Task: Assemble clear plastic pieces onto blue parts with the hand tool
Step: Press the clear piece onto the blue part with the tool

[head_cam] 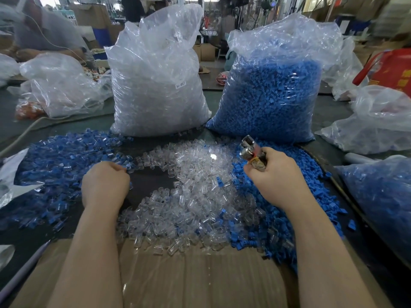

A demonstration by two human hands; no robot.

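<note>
We have a single view, a wide-angle camera worn on the head, looking forward and down along both forearms. It sits close over the worktable (153, 183), so the left hand (104, 185) and right hand (273, 176) fill the lower middle. Beyond the fingertips, the frame reaches two tall bags and the blurred workshop behind.
</note>
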